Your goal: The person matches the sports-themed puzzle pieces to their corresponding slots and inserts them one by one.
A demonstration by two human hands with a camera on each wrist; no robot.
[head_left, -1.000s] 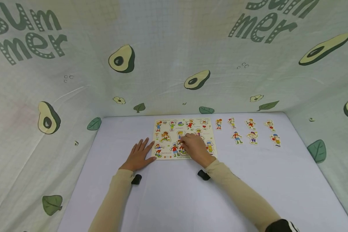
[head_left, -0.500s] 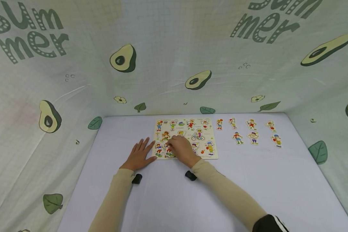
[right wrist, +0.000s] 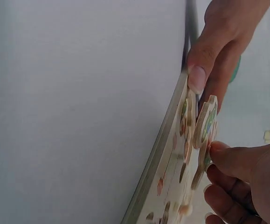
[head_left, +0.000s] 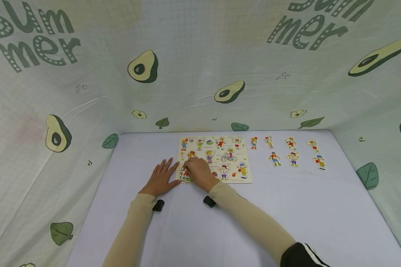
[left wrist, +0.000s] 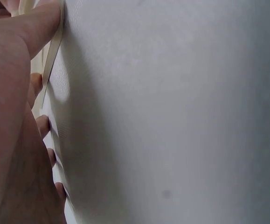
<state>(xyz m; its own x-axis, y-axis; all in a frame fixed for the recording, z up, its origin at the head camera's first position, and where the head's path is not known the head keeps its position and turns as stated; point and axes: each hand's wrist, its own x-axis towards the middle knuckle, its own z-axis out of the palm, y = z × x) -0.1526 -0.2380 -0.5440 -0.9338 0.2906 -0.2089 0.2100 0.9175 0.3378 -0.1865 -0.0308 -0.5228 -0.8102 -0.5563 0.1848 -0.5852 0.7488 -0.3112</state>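
Note:
A flat wooden puzzle board with cartoon figures of children lies near the far side of the table. My left hand rests flat at its left edge, fingers spread, thumb on the board's corner. Over the lower left of the board, my right hand pinches a wooden puzzle piece between thumb and fingers. In the right wrist view the piece is raised a little off the board and tilted, close to the left thumb. The left wrist view shows the left hand's fingertips along the table.
Several loose puzzle pieces lie in two rough rows to the right of the board. The table is white. A printed cloth hangs behind it and along both sides.
My right hand has moved left across the board with the puzzle piece, from its middle to its lower left, uncovering figures on the right. The left hand has stayed in place.

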